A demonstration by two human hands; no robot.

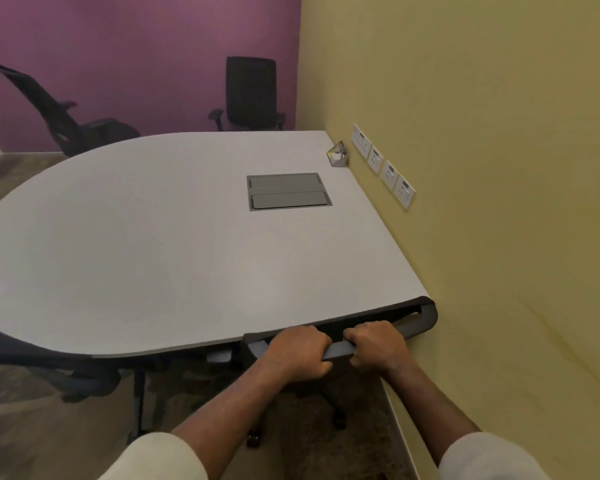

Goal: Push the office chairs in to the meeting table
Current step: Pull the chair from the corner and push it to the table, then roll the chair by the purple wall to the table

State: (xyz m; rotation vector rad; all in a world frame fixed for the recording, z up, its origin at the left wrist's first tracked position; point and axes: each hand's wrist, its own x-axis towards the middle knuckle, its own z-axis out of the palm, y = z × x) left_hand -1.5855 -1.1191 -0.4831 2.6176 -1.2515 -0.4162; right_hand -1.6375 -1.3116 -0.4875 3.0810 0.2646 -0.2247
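Note:
A white rounded meeting table (pixel 136 244) fills the middle of the head view. Right below me, a black office chair's backrest (pixel 418 318) presses against the table's near edge, its seat hidden under the top. My left hand (pixel 300 353) and my right hand (pixel 378 344) both grip the top bar of this backrest, side by side. A second black chair (pixel 32 355) sits tucked at the table's near left edge. Two more black chairs stand away from the table at the far side: one reclined (pixel 59 116) at the left, one upright (pixel 250 93) by the purple wall.
A yellow wall (pixel 499 168) with a row of sockets (pixel 383 166) runs along the table's right side. A grey cable hatch (pixel 288 191) is set into the tabletop, and a small clear holder (pixel 338 154) stands at the far right corner. The chair's castors (pixel 340 422) rest on brown carpet.

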